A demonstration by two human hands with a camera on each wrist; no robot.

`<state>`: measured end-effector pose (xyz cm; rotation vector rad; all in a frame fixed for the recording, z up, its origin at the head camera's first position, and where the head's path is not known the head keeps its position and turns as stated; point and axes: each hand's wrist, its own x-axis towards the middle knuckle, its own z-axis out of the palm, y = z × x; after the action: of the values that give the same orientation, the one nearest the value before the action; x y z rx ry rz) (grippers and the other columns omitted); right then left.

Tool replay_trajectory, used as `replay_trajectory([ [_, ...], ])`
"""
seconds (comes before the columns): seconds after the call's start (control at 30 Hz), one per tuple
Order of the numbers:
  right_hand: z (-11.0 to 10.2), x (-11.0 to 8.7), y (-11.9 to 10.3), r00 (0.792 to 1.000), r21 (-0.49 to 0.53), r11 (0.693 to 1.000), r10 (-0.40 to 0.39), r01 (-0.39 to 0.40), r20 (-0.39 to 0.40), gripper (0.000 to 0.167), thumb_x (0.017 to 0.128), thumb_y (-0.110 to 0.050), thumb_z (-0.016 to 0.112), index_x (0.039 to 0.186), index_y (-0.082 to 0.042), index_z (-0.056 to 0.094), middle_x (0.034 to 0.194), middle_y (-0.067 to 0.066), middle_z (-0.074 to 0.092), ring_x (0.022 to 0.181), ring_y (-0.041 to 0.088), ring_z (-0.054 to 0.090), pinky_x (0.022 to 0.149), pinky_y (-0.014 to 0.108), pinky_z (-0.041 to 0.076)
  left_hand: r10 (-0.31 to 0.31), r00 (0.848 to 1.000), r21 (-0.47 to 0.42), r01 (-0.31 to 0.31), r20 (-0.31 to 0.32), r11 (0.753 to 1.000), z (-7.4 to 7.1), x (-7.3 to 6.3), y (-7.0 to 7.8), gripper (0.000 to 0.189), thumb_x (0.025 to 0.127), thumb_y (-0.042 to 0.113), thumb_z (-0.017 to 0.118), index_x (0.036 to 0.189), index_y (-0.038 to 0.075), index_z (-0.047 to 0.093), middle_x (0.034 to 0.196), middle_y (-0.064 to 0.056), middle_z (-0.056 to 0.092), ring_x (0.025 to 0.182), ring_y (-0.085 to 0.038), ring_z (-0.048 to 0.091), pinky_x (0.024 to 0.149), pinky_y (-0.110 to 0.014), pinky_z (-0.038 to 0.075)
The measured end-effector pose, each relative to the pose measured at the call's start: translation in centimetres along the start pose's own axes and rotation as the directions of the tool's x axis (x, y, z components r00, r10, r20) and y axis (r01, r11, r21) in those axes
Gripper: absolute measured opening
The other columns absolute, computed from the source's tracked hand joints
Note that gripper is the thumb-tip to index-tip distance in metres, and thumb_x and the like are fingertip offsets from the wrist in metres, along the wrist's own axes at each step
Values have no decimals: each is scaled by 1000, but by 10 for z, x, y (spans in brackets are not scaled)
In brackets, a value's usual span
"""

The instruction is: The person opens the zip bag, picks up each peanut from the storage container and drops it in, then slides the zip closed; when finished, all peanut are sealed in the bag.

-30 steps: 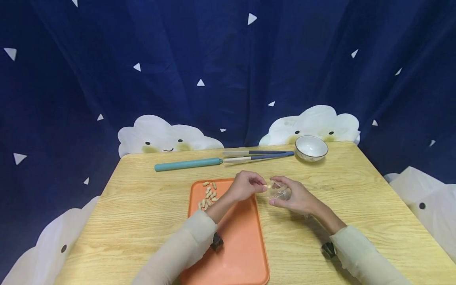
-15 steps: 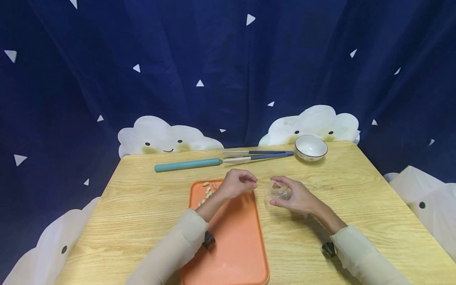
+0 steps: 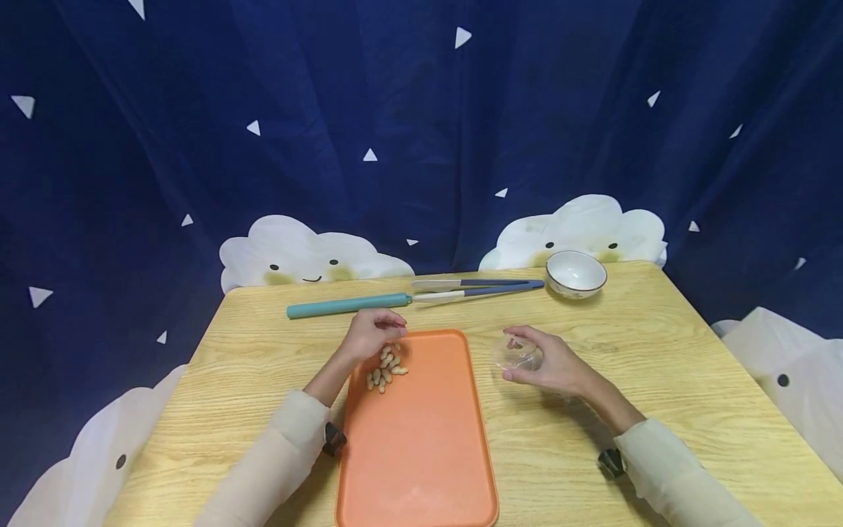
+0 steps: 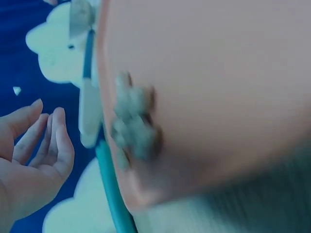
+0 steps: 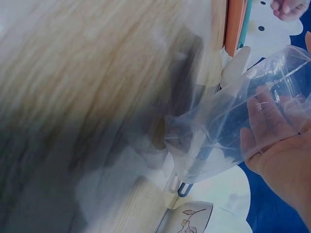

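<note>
My left hand (image 3: 371, 334) hangs over the far left corner of the orange tray (image 3: 421, 446), above a small heap of peanuts in their shells (image 3: 387, 371). In the left wrist view its fingers (image 4: 62, 141) are loosely bent, with a gap to the thumb and nothing between them. A clear plastic bag (image 5: 214, 128) is held by its mouth in my right hand (image 3: 552, 364), right of the tray. The bag's mouth is spread between thumb and fingers and faces left. Its lower part hangs down near the table, partly hidden by the hand in the head view.
Behind the tray lie a teal stick (image 3: 349, 305) and blue-and-cream tongs (image 3: 500, 288), end to end. At the back right stands a white bowl (image 3: 576, 274) with a dark rim. A dark blue curtain (image 3: 421, 132) hangs behind the table's far edge.
My left hand has moved left from the bag's mouth to over the peanuts; the small pale thing in its fingertips is gone from them. The right hand keeps holding the bag nearly in place.
</note>
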<state>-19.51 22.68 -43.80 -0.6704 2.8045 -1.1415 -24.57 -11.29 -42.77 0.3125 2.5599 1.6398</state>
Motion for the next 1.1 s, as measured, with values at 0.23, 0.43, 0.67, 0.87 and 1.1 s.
replay_trajectory([
  [0.23, 0, 1, 2, 1000, 2, 1000, 2, -2, 3, 73, 76, -42, 77, 136, -11, 49, 114, 4, 64, 113, 29, 57, 95, 54, 43, -124, 987, 144, 139, -106, 980, -20, -2, -21, 16, 82, 7, 72, 96, -2, 72, 89, -14, 72, 78, -17, 65, 65, -27, 52],
  [0.43, 1, 2, 3, 1000, 8, 1000, -3, 3, 3, 72, 75, -42, 77, 135, -14, 49, 114, 6, 65, 112, 30, 58, 95, 55, 43, -156, 983, 204, 174, -102, 963, -21, -3, -30, 12, 83, 6, 71, 93, 2, 74, 92, -14, 72, 78, -26, 66, 58, -25, 49],
  [0.67, 1, 2, 3, 1000, 3, 1000, -9, 9, -1, 72, 75, -42, 78, 134, -11, 50, 114, 6, 65, 112, 29, 58, 96, 54, 42, -114, 988, 270, 137, -101, 953, -16, -3, -37, 10, 83, 3, 69, 90, 3, 75, 91, -14, 73, 80, -25, 67, 59, -28, 52],
  [0.87, 1, 2, 3, 1000, 2, 1000, -4, 4, 4, 72, 75, -42, 78, 134, -12, 50, 114, 5, 65, 113, 29, 58, 96, 55, 42, -49, 990, 357, 94, -133, 929, -10, -2, -39, 8, 78, -2, 70, 82, 3, 76, 79, -11, 73, 79, -25, 67, 71, -36, 54],
  [1.1, 2, 2, 3, 1000, -13, 1000, 3, -3, 8, 74, 75, -44, 77, 135, -11, 50, 115, 5, 65, 114, 30, 57, 97, 55, 42, -33, 989, 389, 87, -143, 917, -4, -3, -38, 7, 77, -4, 71, 79, 2, 74, 74, -9, 71, 76, -23, 66, 71, -37, 53],
])
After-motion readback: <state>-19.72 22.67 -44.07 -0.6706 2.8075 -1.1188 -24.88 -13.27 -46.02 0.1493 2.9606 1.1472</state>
